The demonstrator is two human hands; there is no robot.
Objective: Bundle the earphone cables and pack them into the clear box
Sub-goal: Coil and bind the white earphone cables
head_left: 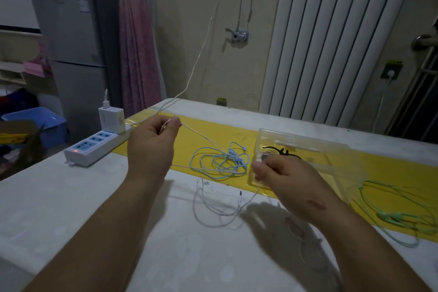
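One bench: clear box right of centre, near corner hidden by right hand, fingers curled and blurred, can't tell what it grips. Left hand pinches pink cable. Blue cable tangled between hands. Black ties in box.

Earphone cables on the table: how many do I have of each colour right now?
pink earphone cable: 1, pinched in the left hand
blue earphone cable: 1, tangled
white earphone cable: 1
green earphone cable: 1
Total: 4
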